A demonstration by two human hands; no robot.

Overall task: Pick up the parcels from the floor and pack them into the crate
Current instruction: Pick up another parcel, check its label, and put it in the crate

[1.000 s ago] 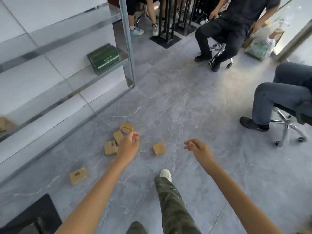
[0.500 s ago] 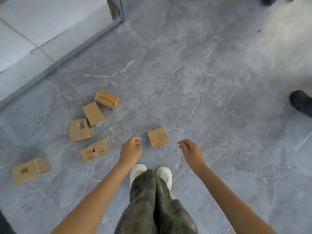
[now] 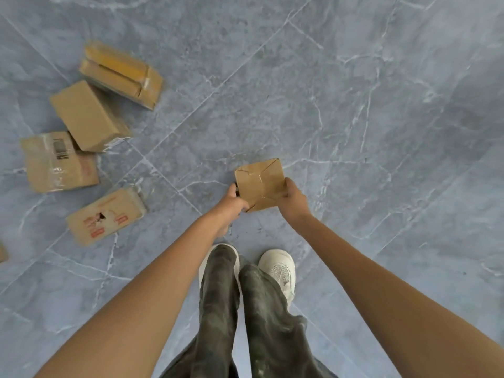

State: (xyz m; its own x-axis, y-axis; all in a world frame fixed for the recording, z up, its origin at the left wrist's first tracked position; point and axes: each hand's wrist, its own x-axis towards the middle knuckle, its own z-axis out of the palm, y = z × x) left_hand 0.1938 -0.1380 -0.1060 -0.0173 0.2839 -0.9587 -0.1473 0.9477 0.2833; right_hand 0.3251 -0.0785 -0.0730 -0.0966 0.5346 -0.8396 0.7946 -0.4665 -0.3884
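Observation:
A small square cardboard parcel [image 3: 260, 182] lies on the grey floor just ahead of my feet. My left hand [image 3: 231, 203] grips its left edge and my right hand [image 3: 291, 197] grips its right edge. Several more brown parcels lie to the left: a taped one [image 3: 121, 73], a plain one [image 3: 88, 115], one with a barcode label [image 3: 58, 162] and one with red print and a hole [image 3: 106, 216]. A sliver of another parcel [image 3: 2, 252] shows at the left edge. No crate is in view.
Grey marble-look floor tiles [image 3: 354, 105] fill the view. My legs in dark trousers [image 3: 240, 309] and white shoes [image 3: 278, 268] stand directly below the held parcel. Bare floor stretches to the right and ahead.
The view tilted down and closer to the floor. Both hands, loosely curled in the air before, have reached down and closed on the sides of the small square parcel.

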